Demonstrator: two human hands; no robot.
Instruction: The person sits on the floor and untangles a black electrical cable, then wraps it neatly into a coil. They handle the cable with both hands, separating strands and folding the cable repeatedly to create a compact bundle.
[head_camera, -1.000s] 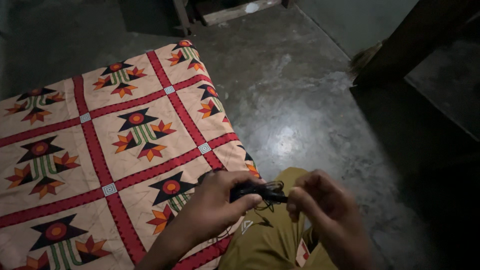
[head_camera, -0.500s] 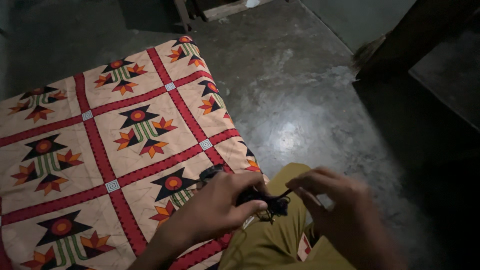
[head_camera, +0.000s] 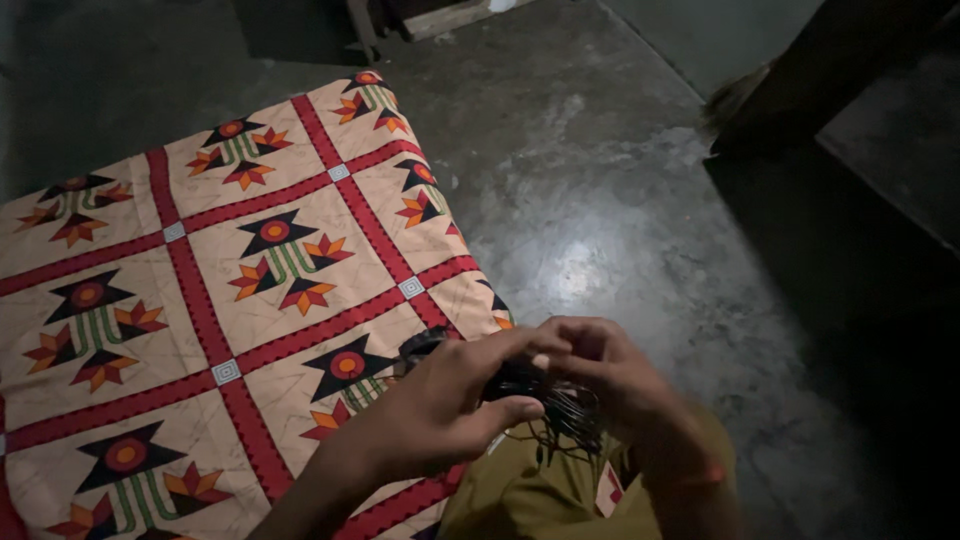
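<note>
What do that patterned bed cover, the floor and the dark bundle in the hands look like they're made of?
Bed cover: woven printed cloth, matte, softly creased. Floor: probably polished concrete, grey and mottled, with a glossy light spot. Dark bundle held by left hand and right hand: thin black strands, thread or cord; too dim to tell.

Hiding most of the black cord bundle (head_camera: 560, 405) behind the left hand (head_camera: 440, 410) and right hand (head_camera: 620, 385), leaving only loose loops showing between the fingers; blurring those loops too much to tell one strand from another. Running off the bottom edge with both forearms and the olive trousers (head_camera: 520, 495). Cutting the patterned cloth (head_camera: 200, 300) off at the left and bottom edges. Sinking the dark furniture (head_camera: 850, 70) at upper right into shadow, its kind impossible to tell. Losing the small dark object (head_camera: 420, 345) on the cloth partly behind the left fingers
</note>
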